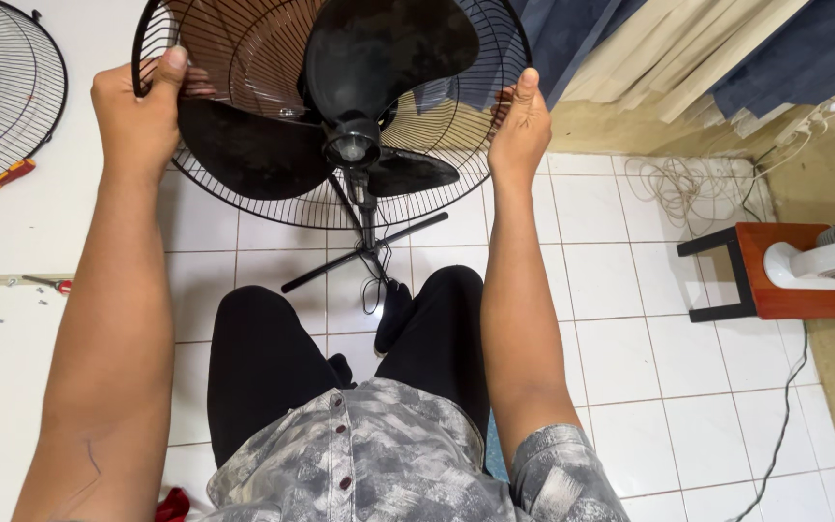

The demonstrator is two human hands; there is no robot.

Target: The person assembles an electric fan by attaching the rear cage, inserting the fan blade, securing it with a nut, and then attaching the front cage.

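- Plainly, the biggest thing here is the pedestal fan (350, 145), standing on the white tiled floor (630, 338) straight ahead of the seated person's knees, with its front guard off so the three black blades (244, 145) and hub are bare.
- Behind the blades sits the rear wire guard (466, 145), a black ring of thin spokes; both hands grip its outer rim at opposite sides of the fan.
- Left hand (137, 111): fingers wrapped round the rim to the left of the fan's hub, thumb on the near side.
- Right hand (522, 126): fingers curled shut over the rim to the right of the hub.
- Handling, as a judgement: the guard looks light and springy and its thin wire would likely bend if squeezed, so the stiffer outer ring is the sound place to hold; the fan looks top-heavy on its slim pole (367, 217) and crossed feet.
- Left of the fan, on a white surface (12, 242), lies the detached front guard (2, 87), with a red-and-yellow screwdriver (7, 177) just beside it.
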